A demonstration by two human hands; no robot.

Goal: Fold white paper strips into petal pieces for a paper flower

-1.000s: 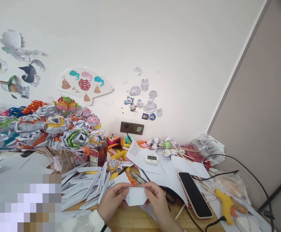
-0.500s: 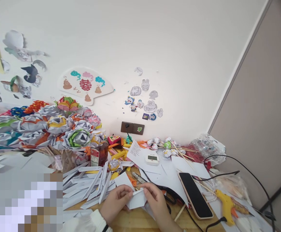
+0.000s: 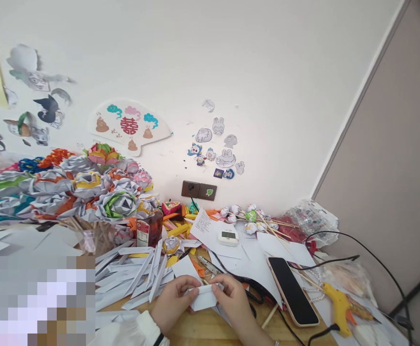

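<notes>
Low in the head view, my left hand and my right hand both pinch a small folded white paper between them, just above the wooden table. The fingers of each hand are closed on the paper's upper edge. A pile of folded white paper strips lies directly left of my left hand. Small scissors rest just beyond the paper.
A black phone lies to the right, with a yellow glue gun and black cables past it. Paper flowers crowd the back left; paper buds on sticks and a white timer sit behind. A pixelated patch covers the lower left.
The paper has been folded flatter and narrower between my fingers. Both hands stayed nearly in place, pressing closer together.
</notes>
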